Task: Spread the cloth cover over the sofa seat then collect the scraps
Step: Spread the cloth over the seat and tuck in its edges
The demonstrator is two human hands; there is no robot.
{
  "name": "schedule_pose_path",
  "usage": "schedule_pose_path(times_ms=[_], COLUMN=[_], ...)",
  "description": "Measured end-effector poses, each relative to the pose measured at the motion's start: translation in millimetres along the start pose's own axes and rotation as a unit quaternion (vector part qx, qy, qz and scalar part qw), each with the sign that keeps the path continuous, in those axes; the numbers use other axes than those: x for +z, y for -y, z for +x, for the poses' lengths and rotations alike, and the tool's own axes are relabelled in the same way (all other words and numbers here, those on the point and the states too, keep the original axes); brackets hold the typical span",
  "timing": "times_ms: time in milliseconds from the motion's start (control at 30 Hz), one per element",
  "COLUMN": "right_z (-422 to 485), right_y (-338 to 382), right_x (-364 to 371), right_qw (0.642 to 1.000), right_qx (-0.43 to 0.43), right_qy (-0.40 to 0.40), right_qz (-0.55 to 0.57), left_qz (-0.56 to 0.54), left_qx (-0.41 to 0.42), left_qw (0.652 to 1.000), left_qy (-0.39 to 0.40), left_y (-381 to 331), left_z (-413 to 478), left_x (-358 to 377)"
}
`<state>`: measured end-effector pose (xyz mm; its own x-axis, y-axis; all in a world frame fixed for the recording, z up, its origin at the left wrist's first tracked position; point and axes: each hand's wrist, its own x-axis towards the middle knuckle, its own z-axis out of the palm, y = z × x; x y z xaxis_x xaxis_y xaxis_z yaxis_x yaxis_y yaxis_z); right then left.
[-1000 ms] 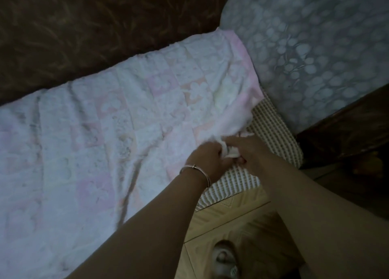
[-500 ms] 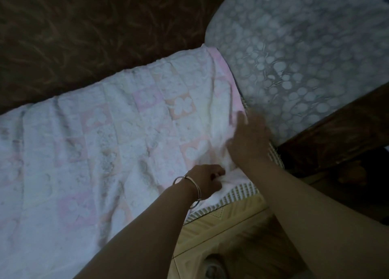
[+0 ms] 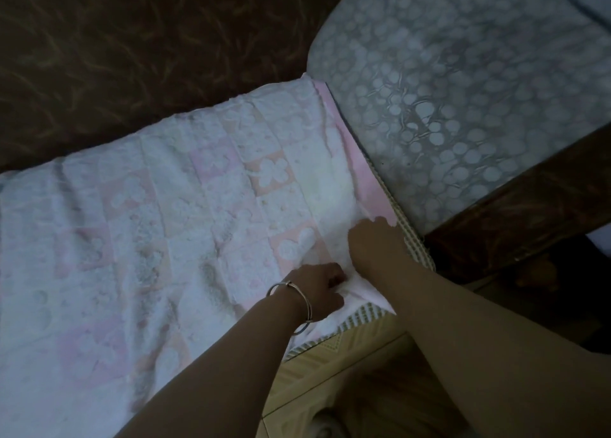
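A white and pink patchwork cloth cover [image 3: 185, 226] lies spread across the sofa seat, its pink right border along the armrest. My left hand [image 3: 319, 287], with a metal bangle on the wrist, is closed on the cover's front right corner near the seat edge. My right hand [image 3: 375, 244] rests on the cover just beyond it, fingers reaching toward the pink border. A strip of the checked seat cushion [image 3: 411, 239] shows uncovered at the right edge and the front corner. No scraps are visible.
The dark brown patterned sofa back [image 3: 148, 47] runs along the top. A grey lace-covered armrest [image 3: 463, 100] rises at the right, with dark wood [image 3: 515, 216] below it. Yellowish tiled floor [image 3: 317, 371] and a slipper [image 3: 322, 427] lie under the seat's front edge.
Both hands first gripped the cover's corner together. The right hand then let go and slid over the cover toward the armrest, pulling the pink border flat; the left hand kept holding the corner.
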<state>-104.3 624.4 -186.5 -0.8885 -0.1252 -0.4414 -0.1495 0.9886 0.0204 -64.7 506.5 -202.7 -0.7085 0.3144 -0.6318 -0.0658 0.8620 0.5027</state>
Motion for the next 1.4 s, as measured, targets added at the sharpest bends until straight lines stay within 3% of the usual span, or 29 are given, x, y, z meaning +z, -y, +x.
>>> schedule_pose_path(times_ms=[100,167,267,367,467,600,700,900,1100,1300,1400], right_z=[-9.2,-11.2,1.8,4.2,8.9,19.4,28.3,38.2,32.5,36.8,33.9], right_y=[-9.7,-7.2,-11.2,-8.4,-14.1,-26.9,-40.6,-54.8,-85.4,-93.0,-95.0], right_x=[10.6,4.3,0.2,-0.6,6.9,4.3,-0.2,-0.1,-5.8,1.1,10.1], right_qw=[0.998,0.995,0.994,0.995,0.996,0.971,0.958,0.962,0.984,0.99,0.987], right_qx=[0.02,0.035,0.046,0.059,0.082,0.169,0.208,0.177,0.16,0.128,0.103], right_qy=[-0.013,0.062,0.086,0.058,0.016,-0.05,-0.031,0.016,-0.057,-0.028,-0.118], right_qz=[-0.061,-0.068,-0.055,-0.062,0.024,0.164,0.195,0.205,0.062,0.05,0.039], left_qz=[0.013,0.023,0.036,0.016,-0.019,-0.042,-0.043,-0.048,-0.034,-0.011,0.021], left_qx=[0.011,0.014,0.022,0.028,0.024,0.051,0.062,0.055,0.036,0.049,0.068], left_qw=[1.0,0.999,0.998,0.999,0.999,0.995,0.99,0.986,0.981,0.978,0.977], left_qy=[0.021,0.03,0.036,0.042,0.024,-0.077,-0.122,-0.151,-0.19,-0.205,-0.203], left_y=[-1.5,-4.4,-5.0,-7.0,-10.9,-18.8,-27.7,-41.0,-50.7,-62.3,-65.9], left_z=[0.8,0.9,2.0,2.9,4.4,9.2,15.5,26.9,42.6,60.1,73.2], left_x=[0.1,0.7,0.6,0.7,1.6,4.6,5.1,5.5,6.4,5.0,7.3])
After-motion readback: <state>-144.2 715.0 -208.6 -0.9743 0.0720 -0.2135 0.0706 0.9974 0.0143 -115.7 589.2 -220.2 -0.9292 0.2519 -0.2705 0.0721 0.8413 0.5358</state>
